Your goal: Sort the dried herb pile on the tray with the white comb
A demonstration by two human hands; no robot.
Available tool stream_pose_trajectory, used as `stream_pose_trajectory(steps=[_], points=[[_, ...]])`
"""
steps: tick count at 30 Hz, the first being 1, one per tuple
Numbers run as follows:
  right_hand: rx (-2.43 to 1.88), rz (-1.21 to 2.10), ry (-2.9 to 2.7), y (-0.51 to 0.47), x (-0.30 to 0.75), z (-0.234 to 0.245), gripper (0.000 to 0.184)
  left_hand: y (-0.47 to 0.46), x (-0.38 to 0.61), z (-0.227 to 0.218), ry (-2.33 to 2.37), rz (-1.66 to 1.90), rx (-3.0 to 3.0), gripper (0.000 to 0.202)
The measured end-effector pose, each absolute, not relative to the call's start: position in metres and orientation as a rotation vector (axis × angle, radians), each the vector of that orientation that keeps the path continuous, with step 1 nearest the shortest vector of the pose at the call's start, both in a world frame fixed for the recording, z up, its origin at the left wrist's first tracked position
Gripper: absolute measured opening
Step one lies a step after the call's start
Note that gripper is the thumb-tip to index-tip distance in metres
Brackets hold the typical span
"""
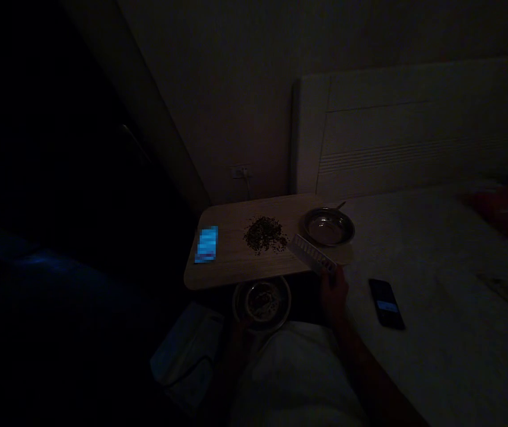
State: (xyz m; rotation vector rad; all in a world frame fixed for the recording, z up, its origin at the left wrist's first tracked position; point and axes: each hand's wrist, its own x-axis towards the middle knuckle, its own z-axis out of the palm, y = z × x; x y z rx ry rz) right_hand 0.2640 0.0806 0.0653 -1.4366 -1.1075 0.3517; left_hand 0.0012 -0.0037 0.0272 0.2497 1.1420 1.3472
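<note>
My feed: right hand [335, 290], fingers holding slotted strip [311, 254] | left hand [238, 335] at rim of metal bowl [286, 301], finger grip I can't tell | dark bits [263, 234] on worktop [228, 261]

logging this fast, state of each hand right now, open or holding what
Left hand: at the nearer metal bowl; too dark to tell its grip.
Right hand: closed, holding the pale slotted strip.

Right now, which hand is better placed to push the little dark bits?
Probably the right hand: it holds the pale slotted strip, its tip beside the dark bits. The left hand is at the metal bowl in front of the table.
</note>
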Motion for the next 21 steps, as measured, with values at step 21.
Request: stream_pose_trajectory(steps=[21], points=[[-1.288, 0.602, -1.027, 0.086, 0.268, 0.067, 0.028, 0.011, 0.018, 0.024, 1.193, 1.196, 0.37, 0.027]])
